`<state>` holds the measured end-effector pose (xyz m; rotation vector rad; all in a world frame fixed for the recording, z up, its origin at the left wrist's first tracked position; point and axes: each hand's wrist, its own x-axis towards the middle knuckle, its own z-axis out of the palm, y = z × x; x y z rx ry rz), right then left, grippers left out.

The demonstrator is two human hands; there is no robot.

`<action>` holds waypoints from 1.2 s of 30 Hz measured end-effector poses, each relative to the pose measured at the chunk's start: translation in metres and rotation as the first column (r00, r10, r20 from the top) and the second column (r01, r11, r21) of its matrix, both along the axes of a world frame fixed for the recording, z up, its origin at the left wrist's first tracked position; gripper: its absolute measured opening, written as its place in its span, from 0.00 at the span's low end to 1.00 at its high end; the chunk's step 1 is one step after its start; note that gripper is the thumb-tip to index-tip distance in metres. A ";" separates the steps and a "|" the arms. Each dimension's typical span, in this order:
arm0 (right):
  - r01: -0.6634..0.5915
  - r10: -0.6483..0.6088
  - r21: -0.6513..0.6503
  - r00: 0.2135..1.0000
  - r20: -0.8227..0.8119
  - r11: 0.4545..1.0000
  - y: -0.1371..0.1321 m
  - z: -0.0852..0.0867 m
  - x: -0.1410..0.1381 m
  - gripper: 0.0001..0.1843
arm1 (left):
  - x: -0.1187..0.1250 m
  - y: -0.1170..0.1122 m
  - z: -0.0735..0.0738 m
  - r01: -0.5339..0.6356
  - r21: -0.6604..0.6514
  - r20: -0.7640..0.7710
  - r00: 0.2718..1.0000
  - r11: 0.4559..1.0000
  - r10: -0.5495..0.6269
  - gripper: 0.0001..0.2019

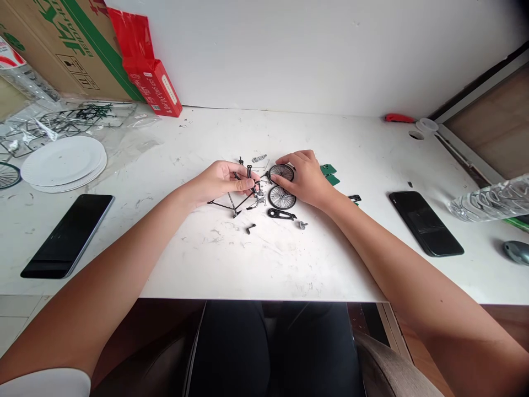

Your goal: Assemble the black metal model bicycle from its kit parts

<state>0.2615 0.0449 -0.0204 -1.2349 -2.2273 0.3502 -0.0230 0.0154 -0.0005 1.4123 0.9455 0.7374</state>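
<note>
My left hand (231, 177) pinches a small black model-bicycle part (249, 170), which looks like a fork, between thumb and fingers. Below it, the thin black bicycle frame (234, 209) lies on the table. My right hand (308, 176) has its thumb and fingertips on a small black spoked wheel (279, 173), lying flat. A second spoked wheel (282, 197) sits just nearer to me. Close by are a black chain-guard-like piece (281, 214), a small grey round part (303, 225) and a short black piece (250, 228). Tiny grey parts near my left fingertips are too small to name.
Green flat pieces (330, 175) lie beyond my right hand. Phones rest at left (68, 236) and right (425, 223). White paper plates (64, 161), black sprues (93, 113), a red packet (155, 85) and a cardboard box (74, 55) stand back left; a plastic bottle (491, 199) lies right.
</note>
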 end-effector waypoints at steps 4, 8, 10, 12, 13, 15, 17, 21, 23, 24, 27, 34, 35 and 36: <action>-0.023 0.023 0.000 0.997 -0.076 1.000 -0.002 0.005 0.000 0.24 | 0.001 -0.002 0.003 -0.018 -0.019 -0.014 1.000 1.000 0.018 0.21; -0.027 0.027 0.001 0.988 -0.150 1.000 -0.005 0.013 0.000 0.25 | 0.002 -0.003 0.005 -0.021 -0.042 -0.011 1.000 0.999 0.021 0.23; -0.018 0.021 0.024 0.987 -0.158 1.000 -0.006 0.015 -0.001 0.22 | 0.002 -0.003 0.006 -0.018 -0.037 -0.023 1.000 0.999 0.017 0.23; -0.017 0.030 0.072 0.984 -0.177 0.997 -0.007 0.015 -0.002 0.18 | 0.002 -0.004 0.007 -0.009 -0.031 -0.037 0.999 0.999 0.008 0.23; -0.022 0.038 0.087 0.981 -0.190 0.996 -0.007 0.015 -0.003 0.17 | 0.001 -0.004 0.007 -0.003 -0.031 -0.041 0.999 1.000 0.002 0.23; -0.045 0.060 0.078 0.977 -0.206 0.996 -0.010 0.017 -0.004 0.17 | 0.001 -0.005 0.008 0.003 -0.032 -0.038 0.999 0.999 -0.005 0.23; -0.084 0.091 0.044 0.976 -0.195 0.995 -0.014 0.019 -0.006 0.17 | 0.002 -0.006 0.008 -0.001 -0.032 -0.029 1.000 0.999 0.000 0.23; -0.117 0.117 0.012 0.980 -0.160 0.993 -0.021 0.023 -0.009 0.19 | 0.003 -0.006 0.007 -0.015 -0.020 -0.027 1.000 1.000 0.014 0.23; -0.107 0.109 0.017 0.983 -0.148 0.994 -0.023 0.025 -0.010 0.20 | 0.005 -0.006 0.008 -0.038 0.005 -0.027 0.999 0.999 0.038 0.23; -0.104 0.105 0.020 0.984 -0.142 0.994 -0.024 0.025 -0.011 0.20 | 0.007 -0.007 0.009 -0.064 0.033 -0.022 0.998 0.997 0.065 0.23; -0.122 0.122 0.008 0.982 -0.144 0.992 -0.026 0.026 -0.011 0.20 | 0.012 -0.012 0.018 -0.243 0.233 0.026 0.970 0.942 0.243 0.22; -0.157 0.144 -0.036 0.962 -0.234 0.987 -0.030 0.029 -0.018 0.14 | 0.014 -0.025 0.034 -0.295 0.848 -0.014 0.817 0.440 0.576 0.09; -0.158 0.139 -0.058 0.959 -0.247 0.986 -0.032 0.030 -0.020 0.13 | 0.014 -0.025 0.033 -0.250 0.870 -0.042 0.822 0.426 0.568 0.09; -0.164 0.136 -0.086 0.955 -0.263 0.983 -0.034 0.031 -0.022 0.14 | 0.015 -0.025 0.030 -0.206 0.882 -0.072 0.829 0.423 0.554 0.09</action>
